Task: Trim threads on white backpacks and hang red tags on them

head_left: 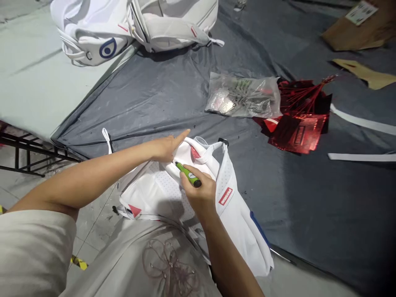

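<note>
At the near edge of the grey-covered table (173, 99), a white backpack (216, 198) hangs half over the edge against the person's body. The right hand (199, 192) is closed around a green tool (188, 174), its tip pressed into a fold of the bag. The left hand (165, 148) pins that fold down, forefinger stretched out, the other fingers curled on the fabric.

The tip works very close to the left fingers, so a slip could nick them or mark the white cloth; with so much of the bag off the edge, it might also slide down if the left hand lifts. What sort of tool it is I cannot tell, since the working end is buried in the fold, and the lower part of the bag is hidden behind the right forearm.

Further in lie a clear plastic bag of small parts (243, 95) and red tags (298, 117); at the far edge, more white bags (136, 24), cut off by the frame.
</note>
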`<state>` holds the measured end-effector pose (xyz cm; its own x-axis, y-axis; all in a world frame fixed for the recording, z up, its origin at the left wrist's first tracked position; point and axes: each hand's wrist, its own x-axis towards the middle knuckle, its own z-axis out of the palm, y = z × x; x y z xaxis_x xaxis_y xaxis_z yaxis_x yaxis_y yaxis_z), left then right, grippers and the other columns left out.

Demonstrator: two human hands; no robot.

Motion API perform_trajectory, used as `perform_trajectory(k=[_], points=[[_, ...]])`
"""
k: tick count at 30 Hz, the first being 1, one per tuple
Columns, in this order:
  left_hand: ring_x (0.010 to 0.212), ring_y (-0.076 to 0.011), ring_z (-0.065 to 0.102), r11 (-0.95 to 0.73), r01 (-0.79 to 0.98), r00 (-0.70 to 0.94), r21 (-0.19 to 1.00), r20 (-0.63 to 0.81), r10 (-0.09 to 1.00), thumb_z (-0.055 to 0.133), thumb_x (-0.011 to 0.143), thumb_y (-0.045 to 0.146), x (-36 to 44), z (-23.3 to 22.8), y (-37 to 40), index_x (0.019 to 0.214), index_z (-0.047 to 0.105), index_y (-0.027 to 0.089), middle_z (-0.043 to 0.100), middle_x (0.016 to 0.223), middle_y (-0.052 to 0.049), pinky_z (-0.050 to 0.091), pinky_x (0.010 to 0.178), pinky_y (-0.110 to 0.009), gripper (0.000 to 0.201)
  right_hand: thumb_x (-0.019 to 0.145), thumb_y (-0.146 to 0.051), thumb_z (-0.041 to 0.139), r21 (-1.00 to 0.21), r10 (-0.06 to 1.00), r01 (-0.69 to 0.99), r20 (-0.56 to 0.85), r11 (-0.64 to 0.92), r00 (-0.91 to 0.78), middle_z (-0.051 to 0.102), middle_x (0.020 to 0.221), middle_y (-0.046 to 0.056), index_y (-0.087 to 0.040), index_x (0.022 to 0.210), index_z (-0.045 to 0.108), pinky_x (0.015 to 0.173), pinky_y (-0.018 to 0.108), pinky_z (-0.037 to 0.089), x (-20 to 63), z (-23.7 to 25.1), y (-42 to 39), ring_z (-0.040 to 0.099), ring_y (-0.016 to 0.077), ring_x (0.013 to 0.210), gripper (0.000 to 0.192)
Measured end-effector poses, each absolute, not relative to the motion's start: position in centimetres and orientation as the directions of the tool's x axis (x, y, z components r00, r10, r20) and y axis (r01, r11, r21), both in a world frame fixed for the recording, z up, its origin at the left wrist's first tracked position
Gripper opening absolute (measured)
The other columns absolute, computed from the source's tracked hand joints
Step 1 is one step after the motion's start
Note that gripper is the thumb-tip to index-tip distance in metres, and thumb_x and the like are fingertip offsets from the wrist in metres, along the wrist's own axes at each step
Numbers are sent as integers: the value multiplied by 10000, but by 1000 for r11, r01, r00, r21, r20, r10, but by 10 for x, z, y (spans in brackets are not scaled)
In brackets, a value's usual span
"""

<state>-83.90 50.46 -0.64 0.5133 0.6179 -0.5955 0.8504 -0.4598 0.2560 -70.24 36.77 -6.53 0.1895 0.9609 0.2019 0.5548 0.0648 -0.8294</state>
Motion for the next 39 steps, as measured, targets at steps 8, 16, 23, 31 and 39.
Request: perform_trajectory(k=[8, 16, 23, 31, 39], points=[[1091, -246, 633, -451, 855, 508, 257, -595, 623, 584, 849, 202, -838, -5, 504, 1556, -204, 292, 486, 1444, -166, 477, 841, -292, 1062, 840, -260, 655, -861, 975, 502, 173, 83, 136, 782, 959, 44, -211, 1027, 767, 808, 331, 551, -700, -62, 372, 717, 205, 829, 224], [1100, -254, 634, -464, 845, 525, 265, -575, 628, 595, 854, 211, -840, -8, 504, 1562, -189, 285, 507, 1414, -164, 480, 844, -299, 1059, 846, -255, 636, -827, 983, 551, 172, 112, 59, 783, 965, 37, -220, 1047, 764, 789, 326, 545, -696, -59, 374, 709, 194, 804, 242], [1121, -280, 634, -444, 852, 516, 277, -581, 629, 579, 862, 193, -840, -7, 504, 1569, -173, 294, 475, 1447, -184, 480, 846, -320, 1037, 842, -246, 622, -772, 981, 618, 193, 150, 2, 787, 930, 39, -217, 1035, 764, 815, 352, 532, -696, -55, 376, 722, 210, 800, 241], [1143, -278, 628, -436, 859, 505, 270, -593, 627, 577, 862, 187, -840, -2, 501, 1572, -175, 278, 443, 1486, -192, 481, 857, -314, 1038, 849, -238, 631, -799, 987, 588, 162, 128, 6, 786, 922, 31, -213, 1051, 762, 820, 340, 535, -698, -58, 375, 716, 197, 772, 242], [1091, -253, 646, -461, 849, 519, 259, -576, 631, 568, 847, 181, -839, -1, 501, 1575, -160, 263, 514, 1419, -170, 491, 835, -297, 1033, 830, -249, 635, -705, 989, 696, 138, 137, -54, 790, 952, 44, -227, 1047, 763, 851, 382, 525, -693, -53, 379, 738, 238, 835, 253]])
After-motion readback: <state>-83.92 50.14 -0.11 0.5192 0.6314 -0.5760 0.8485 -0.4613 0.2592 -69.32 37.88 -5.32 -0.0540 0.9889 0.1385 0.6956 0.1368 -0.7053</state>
